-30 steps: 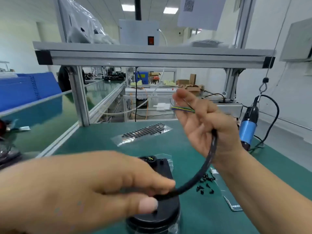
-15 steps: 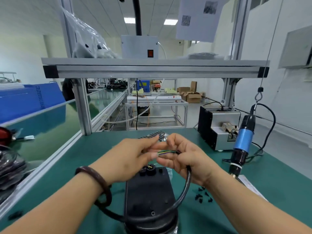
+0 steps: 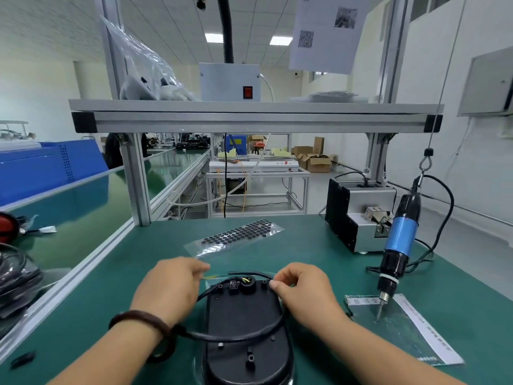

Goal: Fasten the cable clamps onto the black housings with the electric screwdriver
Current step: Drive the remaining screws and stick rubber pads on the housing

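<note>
On the far left I see a heap of dark cables (image 3: 16, 276) beside the green bench mat (image 3: 111, 295), and one small black piece (image 3: 23, 359) lying alone near the mat's front corner. I count two hands at work. My left hand (image 3: 169, 287), with one dark bracelet (image 3: 138, 319) on the wrist, has its fingertips pinched together on the thin wire end of the one black cable (image 3: 236, 337). The frame is blurred there, so I cannot tell how many wires it grips.

The cable loops from that wrist across the single black housing (image 3: 244, 329), which lies flat on the mat between both hands. Its long axis runs straight away from me. The rounded end is nearest me and the end with the round socket points toward the shelf frame. Beyond it lies one clear sheet of black dots (image 3: 238, 236).

My right hand (image 3: 302, 287) pinches the cable between thumb and forefinger at the housing's far right corner. Further right stands one grey feeder box (image 3: 358, 215). The one blue electric screwdriver (image 3: 399, 240) hangs from a hook, nearly upright, bit down over a clear bag (image 3: 402, 332).
</note>
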Tool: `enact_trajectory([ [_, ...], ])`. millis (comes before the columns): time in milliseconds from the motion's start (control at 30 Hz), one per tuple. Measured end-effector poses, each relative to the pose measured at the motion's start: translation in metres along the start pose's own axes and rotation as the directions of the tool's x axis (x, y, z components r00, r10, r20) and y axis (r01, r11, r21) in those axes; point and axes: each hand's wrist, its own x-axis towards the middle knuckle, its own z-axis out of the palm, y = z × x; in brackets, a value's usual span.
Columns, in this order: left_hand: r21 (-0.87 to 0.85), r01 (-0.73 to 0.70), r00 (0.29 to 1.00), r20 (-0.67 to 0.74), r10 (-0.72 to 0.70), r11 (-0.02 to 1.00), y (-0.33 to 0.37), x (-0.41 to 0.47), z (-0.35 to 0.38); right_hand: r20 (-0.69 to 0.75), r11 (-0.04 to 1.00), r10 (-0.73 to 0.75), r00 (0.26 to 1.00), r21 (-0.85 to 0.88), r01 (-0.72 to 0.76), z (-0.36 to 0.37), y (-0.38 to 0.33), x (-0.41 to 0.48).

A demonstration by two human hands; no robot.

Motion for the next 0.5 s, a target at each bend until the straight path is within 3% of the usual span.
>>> enact_trajectory([
  [100, -0.073, -0.023, 0.99, 0.14, 0.033, 0.997, -0.01, -0.024, 0.002, 0.102, 0.994, -0.012, 0.995, -0.107, 0.023, -0.003, 0.004, -0.007],
  [233, -0.428, 0.147, 0.966, 0.255, -0.037, 0.892, -0.012, -0.061, -0.004, 0.31, 0.99, -0.076, 0.948, -0.093, 0.11, -0.01, 0.004, -0.033],
  [333, -0.562, 0.247, 0.953, 0.287, -0.094, 0.79, 0.006, -0.082, -0.001, 0.274, 0.999, 0.021, 0.961, -0.051, -0.008, -0.005, 0.002, -0.051],
  [433, -0.588, 0.258, 0.961, 0.236, -0.142, 0.767, 0.018, -0.095, 0.0, 0.209, 0.97, 0.17, 0.963, 0.14, -0.201, -0.001, -0.006, -0.055],
  [500, -0.611, 0.288, 0.956, 0.227, -0.185, 0.738, 0.022, -0.096, 0.0, 0.167, 0.934, 0.207, 0.964, 0.26, -0.246, 0.0, -0.009, -0.055],
])
